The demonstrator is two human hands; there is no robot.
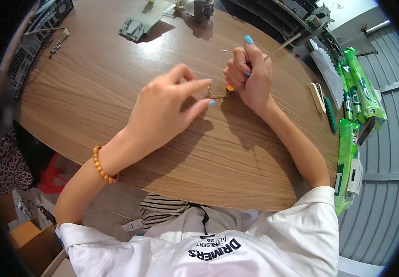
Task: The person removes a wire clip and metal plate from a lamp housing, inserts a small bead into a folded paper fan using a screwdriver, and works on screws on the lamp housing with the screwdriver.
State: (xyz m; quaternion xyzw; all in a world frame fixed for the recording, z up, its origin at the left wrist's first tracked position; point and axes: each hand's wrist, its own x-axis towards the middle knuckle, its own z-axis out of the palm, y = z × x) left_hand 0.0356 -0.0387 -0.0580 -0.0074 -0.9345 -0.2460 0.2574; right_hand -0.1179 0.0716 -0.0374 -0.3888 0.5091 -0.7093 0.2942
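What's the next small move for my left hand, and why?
Probably pinch the thin bent wire with the left hand: its thumb and index fingertips stand parted beside the wire, which runs toward a red-and-yellow piece that the closed right hand seems to hold.

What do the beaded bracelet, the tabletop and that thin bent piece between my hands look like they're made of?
Beaded bracelet: probably wood, smooth, going by the round tan-brown beads, though plastic is possible. Tabletop: wood or wood-look laminate, satin; streaked brown grain and a bright glare patch show. Thin bent piece: perhaps metal wire, being slim with angled bends; too small to judge finish.
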